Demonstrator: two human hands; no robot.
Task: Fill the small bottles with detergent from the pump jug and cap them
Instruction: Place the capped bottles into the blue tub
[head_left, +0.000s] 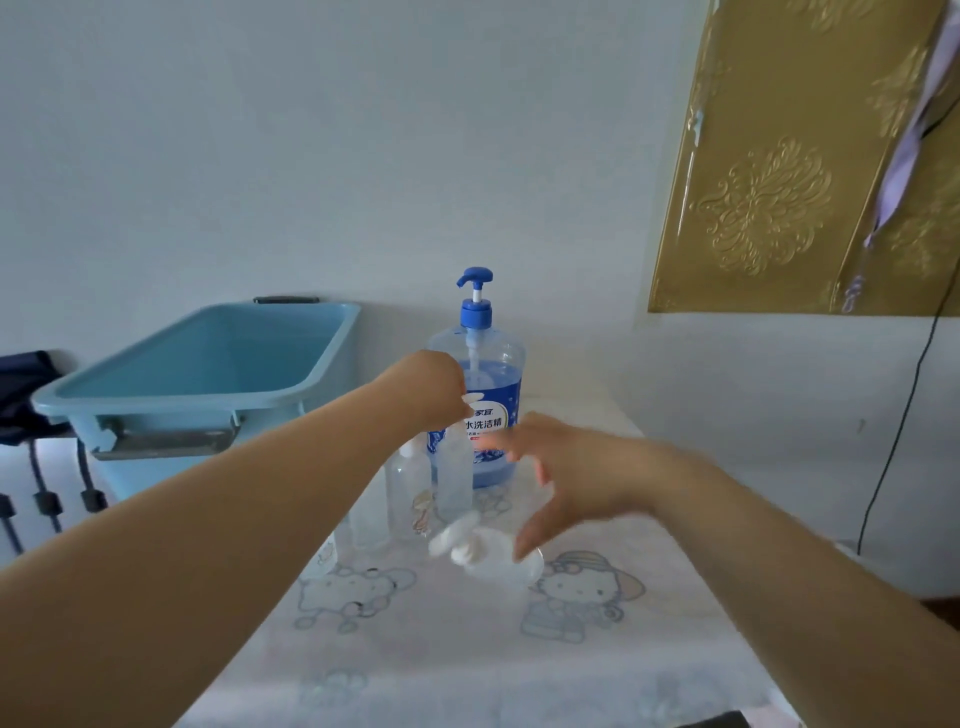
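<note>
Your left grip curls before the jug, hold unclear; your right grip spreads wide, empty, beside the bottles.

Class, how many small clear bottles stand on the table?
4 small bottles: two upright just before the pump jug, two nearer beside the left forearm, the last partly hidden. Blur or the arm may hide others.

One large clear plastic pump jug of blue detergent; one light-blue rectangular plastic tub; small clear plastic bottles, at least four (blur hides the exact count).
</note>
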